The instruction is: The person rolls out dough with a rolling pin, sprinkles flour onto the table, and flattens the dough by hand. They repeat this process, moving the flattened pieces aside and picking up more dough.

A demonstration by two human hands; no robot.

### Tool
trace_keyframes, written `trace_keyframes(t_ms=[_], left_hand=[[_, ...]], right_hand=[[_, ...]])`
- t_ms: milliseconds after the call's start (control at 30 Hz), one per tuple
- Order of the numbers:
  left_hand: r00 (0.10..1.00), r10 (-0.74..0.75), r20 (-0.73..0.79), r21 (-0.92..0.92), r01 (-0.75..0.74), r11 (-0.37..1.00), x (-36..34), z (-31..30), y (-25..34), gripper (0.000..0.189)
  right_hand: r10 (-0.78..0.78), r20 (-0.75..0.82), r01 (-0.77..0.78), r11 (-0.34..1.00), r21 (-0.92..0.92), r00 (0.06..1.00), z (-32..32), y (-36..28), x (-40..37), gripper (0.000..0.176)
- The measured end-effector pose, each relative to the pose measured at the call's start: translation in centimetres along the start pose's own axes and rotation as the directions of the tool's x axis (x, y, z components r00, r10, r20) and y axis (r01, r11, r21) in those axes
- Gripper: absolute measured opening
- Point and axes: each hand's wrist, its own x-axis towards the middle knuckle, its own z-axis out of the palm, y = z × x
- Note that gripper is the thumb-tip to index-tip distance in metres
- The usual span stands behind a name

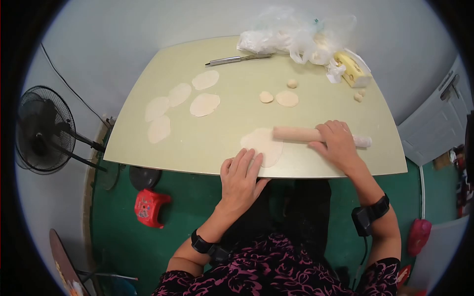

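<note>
Soft, even indoor light is spreading over the pale yellow-green counter (232,118), leaving only faint shadows beside the left hand (240,178) and under the pale wooden rolling pin (296,133) in the right hand (338,144). Beyond the hands, a crumpled clear plastic bag (296,34) is glaring white. Fisheye distortion is bending the counter's edges, and a black vignette is ringing the frame.

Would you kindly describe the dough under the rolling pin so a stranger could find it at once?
On the pale table, look at the near edge. The dough round there lies under the rolling pin, touching the left hand; the others lie untouched.
</note>
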Motion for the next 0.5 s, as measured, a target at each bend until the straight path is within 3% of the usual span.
trace_keyframes(t_ms=[200, 300, 400, 500], left_hand=[[0.999, 0.023, -0.046, -0.069, -0.026, 0.997, -0.4, 0.2, -0.5, 0.058], [0.998, 0.026, -0.049, -0.083, -0.030, 0.996, -0.4, 0.1, -0.6, 0.056], [0.997, 0.038, -0.063, -0.092, -0.044, 0.995, -0.8, 0.4, -0.9, 0.055], [0.997, 0.042, -0.062, -0.097, -0.047, 0.994, -0.3, 0.0, -0.8, 0.054]], right_hand=[[-0.050, -0.080, 0.059, 0.992, 0.114, 0.996, -0.1, -2.0, 2.1, 0.036], [-0.144, 0.051, 0.131, 0.970, 0.204, 0.988, 1.0, -5.6, 3.3, 0.041], [-0.107, -0.093, 0.103, 0.994, -0.044, 0.990, 2.5, -6.1, 4.7, 0.040], [0.074, 0.095, -0.076, 0.997, 0.018, 0.993, 3.5, -4.8, 6.2, 0.037]])
